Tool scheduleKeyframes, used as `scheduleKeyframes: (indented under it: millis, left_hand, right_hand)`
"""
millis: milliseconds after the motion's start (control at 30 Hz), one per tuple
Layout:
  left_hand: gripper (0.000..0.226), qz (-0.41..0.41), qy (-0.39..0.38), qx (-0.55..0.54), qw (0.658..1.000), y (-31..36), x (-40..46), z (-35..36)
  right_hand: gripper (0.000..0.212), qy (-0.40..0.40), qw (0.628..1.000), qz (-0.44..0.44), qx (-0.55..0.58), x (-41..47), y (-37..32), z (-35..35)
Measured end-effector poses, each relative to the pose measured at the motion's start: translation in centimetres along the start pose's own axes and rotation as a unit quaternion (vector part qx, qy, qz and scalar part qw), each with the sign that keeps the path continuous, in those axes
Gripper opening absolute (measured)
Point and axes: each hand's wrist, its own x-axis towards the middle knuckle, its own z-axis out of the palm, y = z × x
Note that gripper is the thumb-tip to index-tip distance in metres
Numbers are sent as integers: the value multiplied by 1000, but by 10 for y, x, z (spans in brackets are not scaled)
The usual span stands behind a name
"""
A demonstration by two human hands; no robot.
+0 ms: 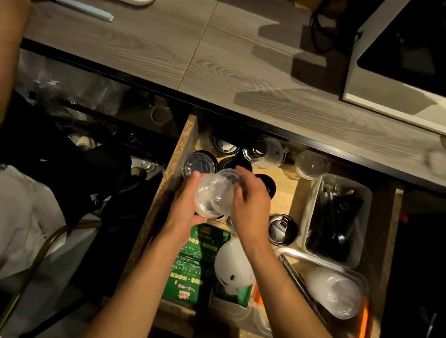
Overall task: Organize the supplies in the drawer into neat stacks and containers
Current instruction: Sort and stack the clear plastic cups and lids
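Fingers of the left hand (pixel 184 209) and right hand (pixel 250 202) curl around clear plastic lids (pixel 213 195) above the drawer (pixel 173 163), apparently nesting them; next, setting the stack down squarely.

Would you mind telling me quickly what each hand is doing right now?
Left hand: grips the stack of clear plastic cups from the left side.
Right hand: fingers curled onto the same stack from the right, holding it.
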Motion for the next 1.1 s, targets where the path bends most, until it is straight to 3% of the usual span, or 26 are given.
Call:
scheduleKeyframes:
  millis: [133,233,333,500,600,700,767,833,900,1000,1100]
  left_hand:
    - [69,21,-53,23,998,-6,-1,-3]
    - [43,53,-53,57,996,-7,-1,-5]
    - [13,38,-6,46,998,-7,0,-9]
    - [19,54,13,84,995,-7,3,-15]
    - [24,40,28,50,998,0,3,-18]
    - [26,43,31,13,998,7,6,-28]
    - [17,46,33,-1,998,11,12,-37]
    - [12,35,45,-12,998,15,16,-42]
    - [13,36,40,-6,999,16,20,-44]
    - [16,55,27,10,998,14,20,-44]
    - [18,65,31,22,997,11,22,-45]
  right_hand:
    - [41,-30,999,-3,-39,-5,-1,20]
    - [35,-78,988,67,113,-9,-3,27]
    - [35,-94,962,117,230,-9,-2,31]
    - [30,-59,970,122,202,-6,1,45]
    - [34,-110,950,164,242,3,0,43]
    - [33,-34,934,244,260,19,17,33]
    - [23,11,946,276,168,29,42,30]
    - [28,-53,947,305,85,34,59,28]
    - [41,-132,931,332,73,34,64,30]
    - [46,-198,889,385,145,36,62,34]
    - [52,-212,854,427,209,43,63,38]
